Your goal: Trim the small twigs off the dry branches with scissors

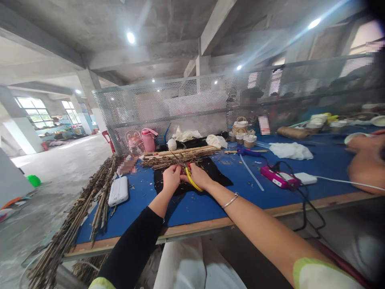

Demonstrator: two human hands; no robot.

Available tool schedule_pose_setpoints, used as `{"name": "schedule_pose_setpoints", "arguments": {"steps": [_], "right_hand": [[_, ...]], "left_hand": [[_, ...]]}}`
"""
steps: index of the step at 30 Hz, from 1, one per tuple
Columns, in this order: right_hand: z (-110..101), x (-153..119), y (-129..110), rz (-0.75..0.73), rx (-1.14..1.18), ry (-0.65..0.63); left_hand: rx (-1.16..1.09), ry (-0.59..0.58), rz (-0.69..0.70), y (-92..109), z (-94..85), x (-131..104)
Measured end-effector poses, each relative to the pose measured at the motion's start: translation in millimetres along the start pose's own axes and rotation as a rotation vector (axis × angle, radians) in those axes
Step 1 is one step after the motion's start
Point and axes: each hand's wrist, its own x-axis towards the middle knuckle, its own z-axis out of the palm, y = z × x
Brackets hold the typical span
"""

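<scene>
The right hand [198,176] is closed around yellow-handled scissors [189,176], blades directed toward 10 o'clock; the left hand [171,177], adjacent at 9 o'clock, is pinched together, contents not discernible. Hands and scissors are positioned over a black cloth [217,173], with dry twigs [155,162] at 12 o'clock and a white power bank [118,191] near 9 o'clock.

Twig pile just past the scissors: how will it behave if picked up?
The twig pile is probably stiff: its thin sticks lie mostly straight. It looks likely to shed, with small bits scattered on the blue tabletop nearby. It may also come apart, as no tie shows around it.
</scene>
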Motion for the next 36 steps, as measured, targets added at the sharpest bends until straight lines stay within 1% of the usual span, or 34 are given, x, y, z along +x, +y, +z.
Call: {"name": "schedule_pose_setpoints", "arguments": {"steps": [3, 8, 12, 15, 22, 27, 31, 36], "right_hand": [[0.6, 0.7, 1.4, -0.036, 0.012, -0.013], [0.0, 1.5, 2.1, 0.004, -0.035, -0.034], [-1.3, 1.2, 1.1, 0.033, -0.085, -0.025], [-1.9, 1.8, 0.1, 0.04, -0.104, -0.018], [-1.2, 3.6, 0.1, 0.093, -0.098, -0.025], [1.2, 1.3, 2.1, 0.031, -0.032, -0.038], [1.8, 0.3, 2.7, 0.004, -0.03, -0.022], [1.4, -0.2, 1.3, -0.006, -0.045, -0.034]], "left_hand": [[0.093, -0.001, 0.058, 6.1, -3.1, -2.5], [0.244, 0.018, 0.111, 13.2, -7.1, -5.3], [0.289, 0.027, 0.128, 13.1, -8.1, -4.5], [0.294, 0.038, 0.119, 10.7, -7.9, -2.9], [0.212, 0.064, 0.038, 7.2, -5.9, -0.9], [0.149, 0.047, 0.021, 9.1, -6.1, -1.5], [0.154, 0.034, 0.005, 9.6, -5.1, -2.3], [0.206, 0.028, 0.055, 10.4, -5.9, -2.9]]}}
